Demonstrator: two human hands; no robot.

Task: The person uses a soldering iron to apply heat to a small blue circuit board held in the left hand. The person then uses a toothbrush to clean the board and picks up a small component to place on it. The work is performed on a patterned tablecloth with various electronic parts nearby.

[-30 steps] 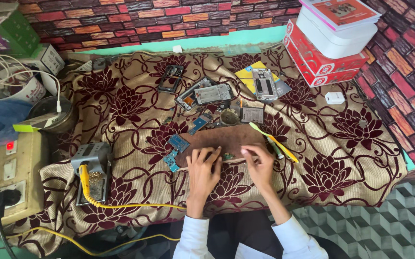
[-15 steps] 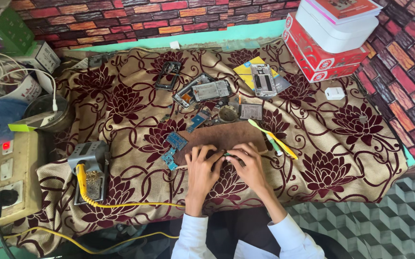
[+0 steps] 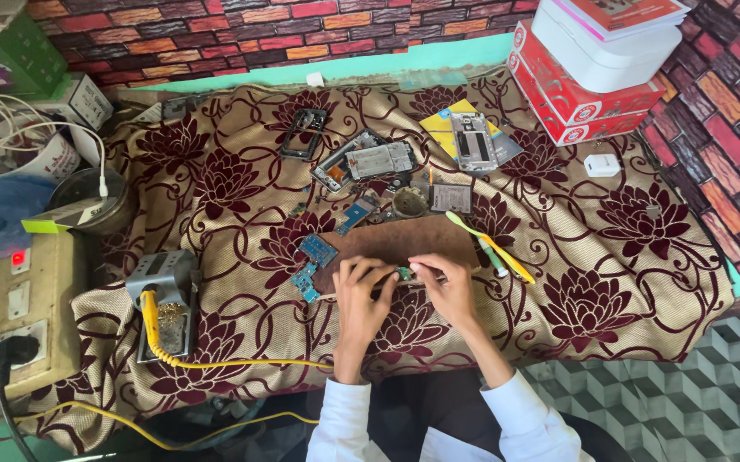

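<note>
Left hand [image 3: 359, 295] and right hand [image 3: 447, 287]: fingers pinched on one small circuit board [image 3: 404, 274] over one brown board [image 3: 395, 244]; two blue circuit boards [image 3: 312, 263] beside.

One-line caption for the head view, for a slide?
Both hands, left hand and right hand, work a small circuit board on a brown board.

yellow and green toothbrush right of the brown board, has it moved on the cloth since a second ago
No. The yellow and green plastic toothbrush lies at the same slant by the right end of the brown wooden board; only the camera's framing has shifted.
</note>
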